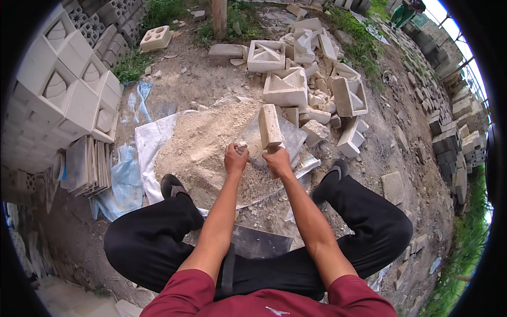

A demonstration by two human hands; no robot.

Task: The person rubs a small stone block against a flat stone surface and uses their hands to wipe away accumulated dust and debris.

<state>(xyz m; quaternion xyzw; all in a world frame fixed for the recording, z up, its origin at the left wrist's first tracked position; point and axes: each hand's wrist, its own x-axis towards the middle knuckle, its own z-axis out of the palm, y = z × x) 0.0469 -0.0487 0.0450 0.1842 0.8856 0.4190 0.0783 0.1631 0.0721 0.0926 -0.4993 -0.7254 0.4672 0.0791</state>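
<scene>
My right hand (277, 160) is wrapped round the handle of a mallet (270, 126) with a long, pale, block-shaped head. The mallet is raised over a flat grey slab (288, 136). To its left, my left hand (236, 158) is closed on a small pale chunk of broken block (242, 145), mostly covered by the fingers. A heap of crushed, sandy rubble (195, 145) spreads under and beside my left hand. Under the heap lies a white sheet (150, 140), its edges showing at the left and lower right.
Broken pale blocks (285, 87) are piled beyond the slab. Stacked patterned blocks (68, 79) rise at the left, near thin upright boards (87, 166) and blue plastic sheeting (124, 185). A wooden post (219, 20) stands ahead. Another person (406, 13) is far right. My shoes flank the heap.
</scene>
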